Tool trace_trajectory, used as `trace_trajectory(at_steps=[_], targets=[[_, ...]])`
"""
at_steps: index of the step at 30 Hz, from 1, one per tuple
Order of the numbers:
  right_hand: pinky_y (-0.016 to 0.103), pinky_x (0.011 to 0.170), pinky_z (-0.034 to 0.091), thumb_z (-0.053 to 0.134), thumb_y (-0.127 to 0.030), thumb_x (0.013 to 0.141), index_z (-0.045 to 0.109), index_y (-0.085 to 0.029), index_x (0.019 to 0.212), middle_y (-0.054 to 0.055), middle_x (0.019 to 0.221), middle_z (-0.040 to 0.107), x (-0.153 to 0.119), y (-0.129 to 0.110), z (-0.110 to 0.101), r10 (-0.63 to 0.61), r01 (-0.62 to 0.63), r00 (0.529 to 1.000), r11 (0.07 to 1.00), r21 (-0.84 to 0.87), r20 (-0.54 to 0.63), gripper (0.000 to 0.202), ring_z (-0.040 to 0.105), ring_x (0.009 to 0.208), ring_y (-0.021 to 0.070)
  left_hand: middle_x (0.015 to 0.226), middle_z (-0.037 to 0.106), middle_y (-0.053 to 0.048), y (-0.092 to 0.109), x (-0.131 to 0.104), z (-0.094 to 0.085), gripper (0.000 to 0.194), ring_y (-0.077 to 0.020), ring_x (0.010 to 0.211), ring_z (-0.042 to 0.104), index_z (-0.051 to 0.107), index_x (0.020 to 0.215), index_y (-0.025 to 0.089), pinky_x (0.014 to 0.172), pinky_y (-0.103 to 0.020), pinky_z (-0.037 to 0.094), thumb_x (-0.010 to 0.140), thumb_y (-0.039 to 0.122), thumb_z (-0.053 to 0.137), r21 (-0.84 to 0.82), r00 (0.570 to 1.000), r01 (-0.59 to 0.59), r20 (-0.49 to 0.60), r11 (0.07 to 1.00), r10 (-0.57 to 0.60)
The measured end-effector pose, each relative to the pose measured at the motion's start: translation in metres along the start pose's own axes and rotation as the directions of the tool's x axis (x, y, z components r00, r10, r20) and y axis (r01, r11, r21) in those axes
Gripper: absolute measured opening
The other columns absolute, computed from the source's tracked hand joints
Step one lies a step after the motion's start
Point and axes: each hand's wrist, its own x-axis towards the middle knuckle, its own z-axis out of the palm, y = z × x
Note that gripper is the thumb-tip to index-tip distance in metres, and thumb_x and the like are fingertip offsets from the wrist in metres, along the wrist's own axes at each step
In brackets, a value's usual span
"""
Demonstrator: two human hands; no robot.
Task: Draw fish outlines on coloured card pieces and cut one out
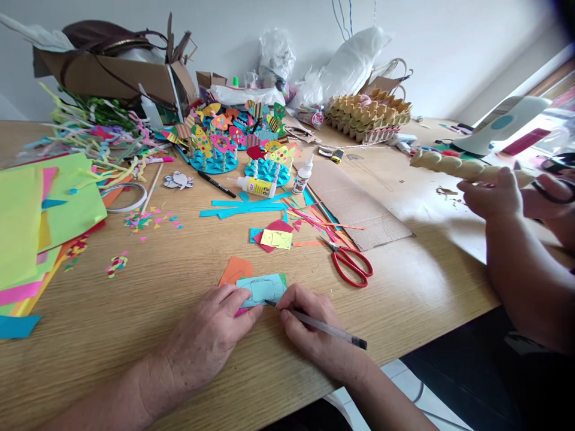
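Note:
A small light blue paper piece (259, 289) with a fish outline on it lies near the table's front. My left hand (218, 322) holds its left end, thumb and fingertips closed on the edge. In my right hand (309, 317) is a clear-barrelled pen (327, 329) with a black end cap, its tip touching the lower edge of the drawing. An orange paper piece (235, 269) shows behind the blue one, and slivers of green and pink paper peek out around it. Farther back, a yellow paper piece (277, 239) with a drawn fish rests on red paper.
Red-handled scissors (351, 266) lie right of the papers. Behind are blue paper strips (251, 206), two glue bottles and patterned paper fish (224, 142) on blue stands. Coloured sheets (49, 215) are stacked left. At right, another person's hands hold scissors and a carton strip (453, 164).

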Motion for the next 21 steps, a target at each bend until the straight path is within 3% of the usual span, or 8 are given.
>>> trace_trajectory(at_steps=[21], targets=[[0.023,0.053,0.034,0.043,-0.008,0.069,0.045,-0.022,0.070,-0.007,0.054,0.041,0.0000,-0.0007,-0.0003,0.019,-0.019,1.000,1.000,-0.008,-0.005,0.014,0.041,0.049,0.0106,0.097,0.057,-0.007,0.0008,0.0003,-0.0017,0.032,-0.0227,0.085,0.055,0.060,0.115,0.020,0.071,-0.038,0.053,0.094,0.009,0.039,0.034,1.000,0.001,-0.009,0.999,0.000]])
